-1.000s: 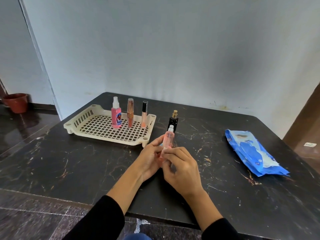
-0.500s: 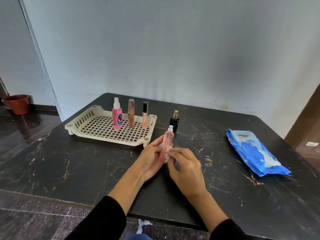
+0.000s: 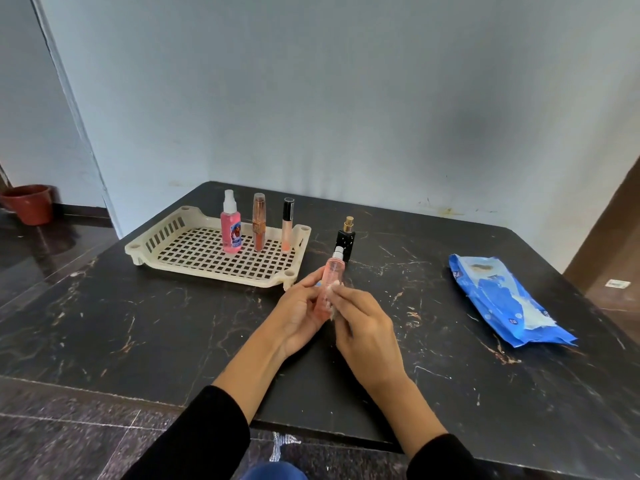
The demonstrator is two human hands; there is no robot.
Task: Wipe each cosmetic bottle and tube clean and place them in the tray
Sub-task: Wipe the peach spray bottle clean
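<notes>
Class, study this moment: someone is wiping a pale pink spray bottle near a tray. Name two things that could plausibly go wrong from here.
1. The black perfume bottle stands just behind the pale pink spray bottle held in the left hand; moving it toward the tray might tip it.
2. The three tall items upright in the tray, like the lip gloss tube, could topple if bumped.

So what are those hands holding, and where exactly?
Left hand grips the pale pink spray bottle around its lower body; right hand pinches a small white wipe against its side.
</notes>
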